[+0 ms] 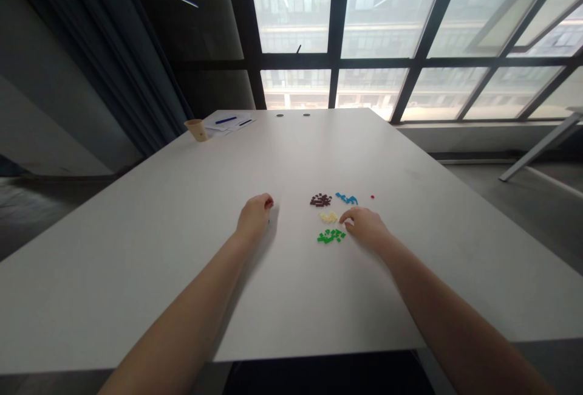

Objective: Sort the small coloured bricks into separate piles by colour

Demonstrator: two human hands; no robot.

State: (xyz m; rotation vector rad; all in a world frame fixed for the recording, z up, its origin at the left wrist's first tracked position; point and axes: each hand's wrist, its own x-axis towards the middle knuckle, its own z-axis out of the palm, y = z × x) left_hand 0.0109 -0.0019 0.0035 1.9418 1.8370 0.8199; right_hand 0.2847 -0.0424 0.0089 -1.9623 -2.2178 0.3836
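Note:
My left hand point(254, 215) rests on the white table point(182, 231) with its fingers curled into a loose fist; what it holds, if anything, is hidden. My right hand point(364, 225) lies to the right, fingers pinched together beside a small heap of pale yellow pieces point(328, 217). Just below them sits a heap of green pieces point(331, 236). Farther back lie a heap of dark brown pieces point(321, 200) and a heap of blue pieces point(347, 198). A single red piece point(372, 197) lies alone at the right.
A paper cup point(197, 129) stands at the far left corner next to papers with a blue pen point(226, 120). Large windows point(378, 30) rise behind the table. A dark curtain point(113, 61) hangs at the left.

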